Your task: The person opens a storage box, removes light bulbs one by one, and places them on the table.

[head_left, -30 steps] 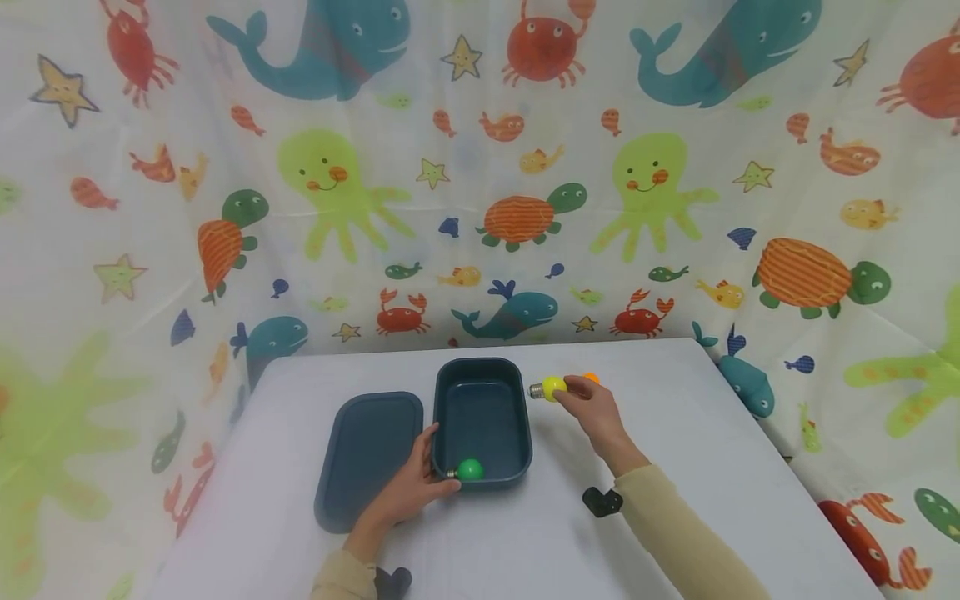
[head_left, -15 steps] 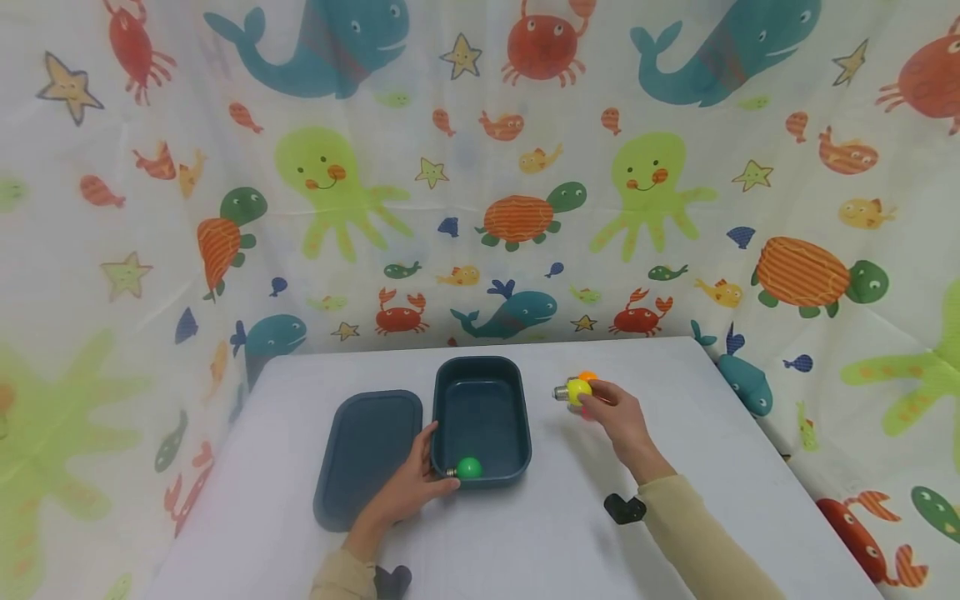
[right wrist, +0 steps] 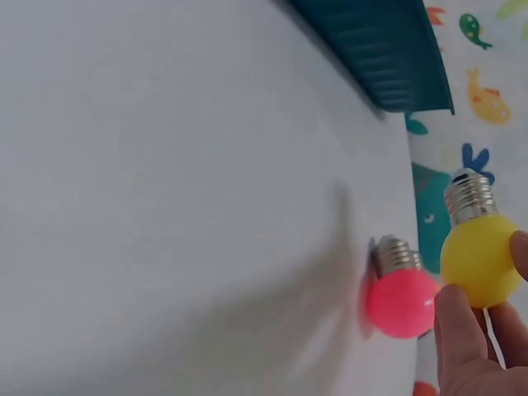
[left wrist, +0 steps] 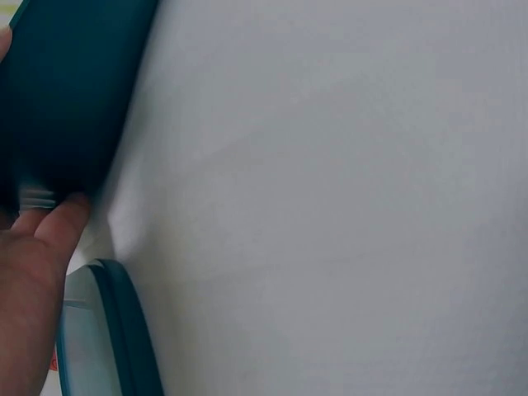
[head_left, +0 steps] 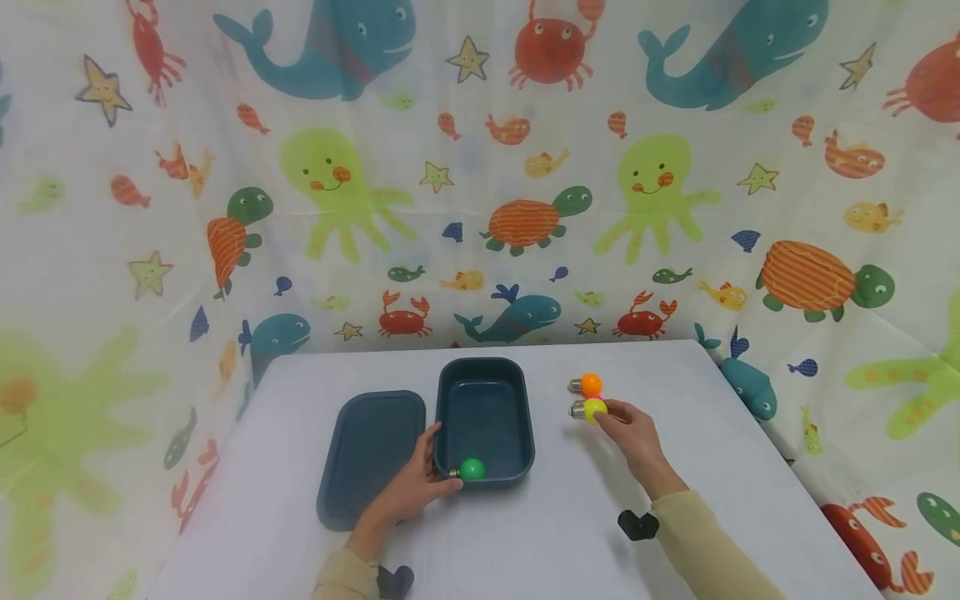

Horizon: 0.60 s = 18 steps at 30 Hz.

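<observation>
Right hand (head_left: 636, 433), lower right of centre in head view, pinches a yellow bulb (head_left: 595, 409) w/ fingertips (right wrist: 456, 318); bulb's metal base points left. Wrist view shows a pink bulb (right wrist: 400, 299) lying on the white table (head_left: 285, 467) just beside the yellow one. An orange bulb (head_left: 590, 384) sits just above them in frame. Left hand (head_left: 411, 487), lower centre, grips the near left corner of a dark teal container (head_left: 486, 408), thumb (left wrist: 59, 216) against its wall. A green bulb (head_left: 471, 468) lies inside at that corner. Matching lid (head_left: 369, 457) lies flat to the container's left, touching or nearly so.
</observation>
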### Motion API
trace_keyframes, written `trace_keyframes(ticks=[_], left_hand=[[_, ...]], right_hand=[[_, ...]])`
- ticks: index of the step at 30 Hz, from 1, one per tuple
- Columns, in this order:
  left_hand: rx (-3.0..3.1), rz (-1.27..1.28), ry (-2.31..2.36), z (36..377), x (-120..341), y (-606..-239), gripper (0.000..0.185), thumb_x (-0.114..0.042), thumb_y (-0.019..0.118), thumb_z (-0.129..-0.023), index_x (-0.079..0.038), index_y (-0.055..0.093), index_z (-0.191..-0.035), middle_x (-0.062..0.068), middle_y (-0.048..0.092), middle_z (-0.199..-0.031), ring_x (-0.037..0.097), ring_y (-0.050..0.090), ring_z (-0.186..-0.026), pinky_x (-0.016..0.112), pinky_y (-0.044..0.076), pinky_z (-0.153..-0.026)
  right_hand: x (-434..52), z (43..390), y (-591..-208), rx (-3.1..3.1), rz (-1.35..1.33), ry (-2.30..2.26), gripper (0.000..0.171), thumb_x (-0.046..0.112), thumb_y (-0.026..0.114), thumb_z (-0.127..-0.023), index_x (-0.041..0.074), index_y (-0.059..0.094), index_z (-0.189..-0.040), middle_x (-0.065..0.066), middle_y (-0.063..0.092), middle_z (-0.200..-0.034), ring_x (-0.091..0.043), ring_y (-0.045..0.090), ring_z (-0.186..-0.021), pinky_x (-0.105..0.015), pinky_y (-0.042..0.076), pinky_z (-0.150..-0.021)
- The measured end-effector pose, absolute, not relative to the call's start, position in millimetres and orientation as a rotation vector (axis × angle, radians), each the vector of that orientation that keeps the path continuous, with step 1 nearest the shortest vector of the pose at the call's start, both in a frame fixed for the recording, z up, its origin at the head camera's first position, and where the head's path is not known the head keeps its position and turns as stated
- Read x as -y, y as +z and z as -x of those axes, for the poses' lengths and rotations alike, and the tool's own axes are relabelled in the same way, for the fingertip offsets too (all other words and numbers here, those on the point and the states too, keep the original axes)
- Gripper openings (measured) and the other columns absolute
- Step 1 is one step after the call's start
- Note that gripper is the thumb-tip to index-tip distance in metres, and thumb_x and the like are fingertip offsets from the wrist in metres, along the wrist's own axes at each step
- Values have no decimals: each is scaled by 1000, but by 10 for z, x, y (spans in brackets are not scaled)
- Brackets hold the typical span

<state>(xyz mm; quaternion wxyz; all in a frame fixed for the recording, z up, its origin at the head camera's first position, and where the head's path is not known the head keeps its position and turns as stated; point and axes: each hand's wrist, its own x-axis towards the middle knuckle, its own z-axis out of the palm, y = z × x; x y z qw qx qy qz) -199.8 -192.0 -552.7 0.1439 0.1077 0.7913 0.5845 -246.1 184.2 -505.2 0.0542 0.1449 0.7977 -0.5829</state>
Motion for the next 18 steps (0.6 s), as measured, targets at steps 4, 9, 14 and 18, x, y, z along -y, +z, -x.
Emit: trace_keyframes(ticks=[4, 9, 14, 18], left_hand=[[-2289, -314, 1683, 1997, 1916, -5514, 103, -25, 78, -84, -16, 4, -156, 23, 2, -161, 41, 14, -146, 53, 29, -111], [-2273, -305, 1696, 2009, 1920, -5510, 103, -23, 79, -84, -17, 4, -156, 22, 2, -162, 40, 14, -146, 52, 29, -111], [-2267, -314, 1691, 2015, 1926, -5534, 104, -24, 78, -84, -17, 3, -156, 22, 1, -162, 40, 13, -146, 52, 28, -112], [-2258, -312, 1694, 2008, 1923, -5526, 104, -24, 79, -84, -17, 3, -156, 22, 1, -162, 40, 13, -146, 52, 28, -112]], right_hand=[[-1914, 2440, -5146, -2407, -472, -1729, 58, 33, 62, -96, 6, 43, -144, -19, 44, -142, -34, 45, -125, -48, 39, -109], [-1980, 2445, -5287, -2394, -530, -1684, 59, 34, 62, -96, 5, 41, -144, -20, 43, -142, -35, 44, -125, -49, 40, -108], [-2005, 2428, -5388, -2393, -515, -1712, 57, 30, 62, -97, 3, 42, -143, -21, 45, -141, -34, 46, -123, -47, 40, -108], [-2001, 2417, -5423, -2405, -494, -1724, 57, 29, 62, -97, 0, 43, -142, -23, 46, -139, -34, 47, -121, -47, 40, -108]])
